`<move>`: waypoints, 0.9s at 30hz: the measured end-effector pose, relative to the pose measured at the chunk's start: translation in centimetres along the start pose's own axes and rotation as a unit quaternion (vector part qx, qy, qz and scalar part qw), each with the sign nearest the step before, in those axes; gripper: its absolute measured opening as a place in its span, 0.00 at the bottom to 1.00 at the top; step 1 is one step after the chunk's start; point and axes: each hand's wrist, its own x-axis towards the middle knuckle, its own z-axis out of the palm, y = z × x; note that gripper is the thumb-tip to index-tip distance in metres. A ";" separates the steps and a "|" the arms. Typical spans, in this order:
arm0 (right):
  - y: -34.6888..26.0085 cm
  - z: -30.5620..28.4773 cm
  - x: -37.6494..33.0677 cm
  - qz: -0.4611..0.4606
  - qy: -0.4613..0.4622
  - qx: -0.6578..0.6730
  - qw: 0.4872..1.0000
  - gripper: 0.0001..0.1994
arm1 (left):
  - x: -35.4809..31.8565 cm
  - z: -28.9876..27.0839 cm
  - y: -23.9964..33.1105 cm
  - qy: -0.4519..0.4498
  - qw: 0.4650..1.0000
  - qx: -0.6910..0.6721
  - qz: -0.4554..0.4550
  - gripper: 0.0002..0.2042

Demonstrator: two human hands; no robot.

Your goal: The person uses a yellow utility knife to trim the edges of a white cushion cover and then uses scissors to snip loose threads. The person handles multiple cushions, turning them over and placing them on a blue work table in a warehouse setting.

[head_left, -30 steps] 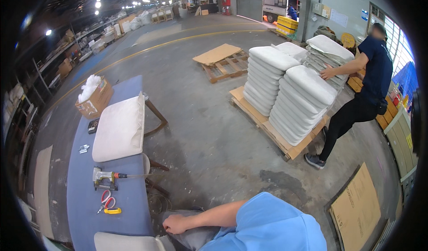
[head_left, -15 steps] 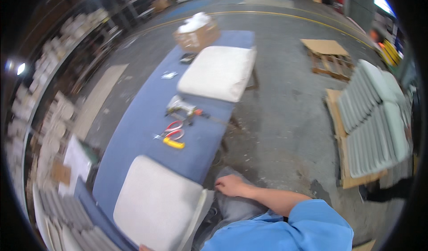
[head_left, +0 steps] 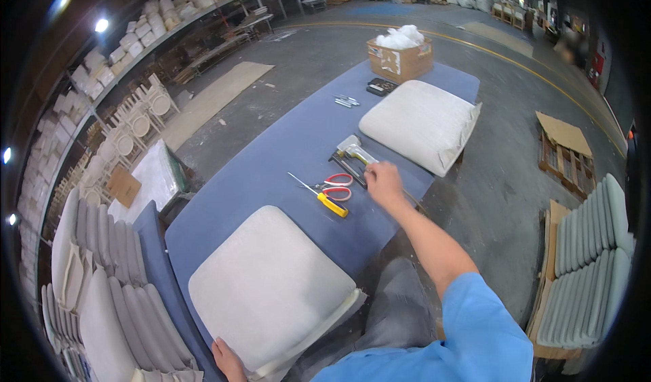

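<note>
Fingers of the left hand [head_left: 228, 359] curl under the near edge of a pale seat cushion [head_left: 271, 292], gripping it at the bottom of the view; that cushion lies flat on the near end of a long blue-covered table [head_left: 285, 148]. Farther along, the right hand [head_left: 384, 185] reaches out over the table's right edge, fingers bent and close together beside the handle of a staple gun [head_left: 352, 153]; whether they grip anything I cannot tell. Just left of that hand lie red-handled scissors [head_left: 337, 186] and a yellow-handled screwdriver [head_left: 321, 197]. Beyond them a second pale cushion [head_left: 420, 124] overhangs the table's right side. At the far end stands an open brown cardboard box [head_left: 400, 56] heaped with white stuffing, with a pale rectangular label on its near face and a small dark tray [head_left: 381, 86] just before it.
</note>
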 end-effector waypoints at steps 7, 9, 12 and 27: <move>2.9 5.3 7.2 0.091 -0.076 -0.102 0.988 0.19 | -1.4 0.3 1.6 0.021 0.999 0.030 -0.034 0.23; 3.4 5.8 7.8 0.066 -0.053 -0.094 0.992 0.18 | -1.2 0.3 1.5 0.020 0.998 0.041 -0.035 0.23; 3.1 4.9 8.9 0.049 -0.038 -0.191 0.980 0.15 | -0.8 0.9 1.5 0.007 0.999 0.041 -0.031 0.23; -4.6 9.0 -0.5 -0.188 -0.179 -0.133 0.956 0.19 | -1.9 -0.4 5.2 -0.022 0.990 0.076 -0.117 0.30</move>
